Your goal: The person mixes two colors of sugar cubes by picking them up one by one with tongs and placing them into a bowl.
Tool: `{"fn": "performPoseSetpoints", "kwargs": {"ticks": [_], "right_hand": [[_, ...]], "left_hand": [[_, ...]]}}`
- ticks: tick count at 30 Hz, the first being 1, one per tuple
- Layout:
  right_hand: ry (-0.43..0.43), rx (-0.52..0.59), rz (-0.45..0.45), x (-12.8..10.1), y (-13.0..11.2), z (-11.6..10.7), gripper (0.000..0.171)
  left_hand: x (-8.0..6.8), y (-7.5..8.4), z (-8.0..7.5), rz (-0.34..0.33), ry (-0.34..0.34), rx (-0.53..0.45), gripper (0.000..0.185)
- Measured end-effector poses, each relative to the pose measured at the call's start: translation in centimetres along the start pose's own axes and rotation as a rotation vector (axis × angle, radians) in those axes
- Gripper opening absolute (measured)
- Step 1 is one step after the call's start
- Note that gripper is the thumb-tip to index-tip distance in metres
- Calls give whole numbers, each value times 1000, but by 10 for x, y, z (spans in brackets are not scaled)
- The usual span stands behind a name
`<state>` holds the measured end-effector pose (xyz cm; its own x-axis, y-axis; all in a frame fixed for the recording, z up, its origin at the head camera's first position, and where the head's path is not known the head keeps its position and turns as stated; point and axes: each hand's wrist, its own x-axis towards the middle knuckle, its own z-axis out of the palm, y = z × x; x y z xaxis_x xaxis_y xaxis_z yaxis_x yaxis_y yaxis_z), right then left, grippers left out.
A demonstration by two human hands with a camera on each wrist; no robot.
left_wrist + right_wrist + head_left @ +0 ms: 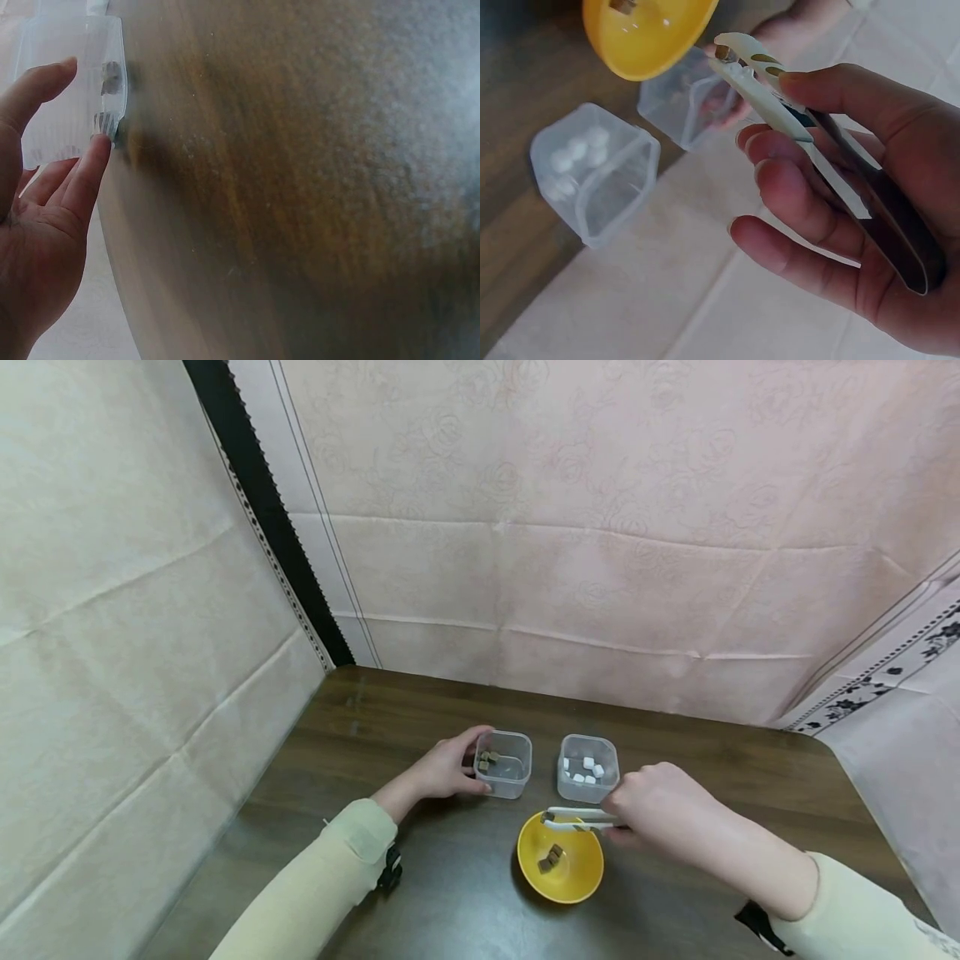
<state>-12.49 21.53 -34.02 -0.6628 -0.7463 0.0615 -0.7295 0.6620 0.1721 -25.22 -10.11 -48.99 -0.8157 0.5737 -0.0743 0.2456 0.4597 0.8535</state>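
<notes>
1. Brown cube (723,52) pinched btwn tips of tongs (772,111); lower center of head frame, over upper rim of yellow bowl (573,885).
2. R hand (660,806): thumb + fingers wrapped on tongs, squeezed narrow.
3. Bowl, lower center: brown cubes (553,857) inside, approx. 2–3, clumped, exact no. unclear.
4. L box (508,791), clear plastic, just above-left of bowl: approx. 3 brown cubes (483,765), blurry, could be more.
5. L hand (447,767): thumb + fingers spread around L box, gripping its sides.
6. R box (577,793), same type, just above bowl: approx. 5 white cubes (588,763).
7. Progress (judged): part-way. Done: some brown in bowl, 1 in tongs. Left: tonged cube not yet down, few brown in L box; no white seen in bowl.
8. Totals: 1 tongs, 1 bowl, 2 boxes, 2 hands.
9. Surroundings: brown table (450,877), pale cloth (562,585) across top.
</notes>
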Motion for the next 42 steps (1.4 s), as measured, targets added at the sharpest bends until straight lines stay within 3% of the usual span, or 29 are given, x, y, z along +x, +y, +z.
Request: {"fn": "performPoseSetpoints", "kwargs": {"ticks": [8, 17, 25, 32, 37, 42], "right_hand": [[-62, -97, -1, 7, -8, 19, 42], [-136, -121, 13, 14, -16, 29, 38], [-141, -117, 23, 18, -20, 35, 33], [-166, -101, 44, 18, -21, 31, 38], [-188, -31, 67, 16, -18, 17, 44], [-120, -10, 90, 18, -10, 4, 42]], "left_hand": [[1, 1, 0, -3, 0, -7, 91], [1, 3, 0, 8, 2, -10, 91], [1, 2, 0, 11, 0, -10, 91], [0, 5, 0, 7, 7, -5, 91], [-1, 6, 0, 9, 9, -8, 90], [-1, 5, 0, 1, 8, -6, 91]]}}
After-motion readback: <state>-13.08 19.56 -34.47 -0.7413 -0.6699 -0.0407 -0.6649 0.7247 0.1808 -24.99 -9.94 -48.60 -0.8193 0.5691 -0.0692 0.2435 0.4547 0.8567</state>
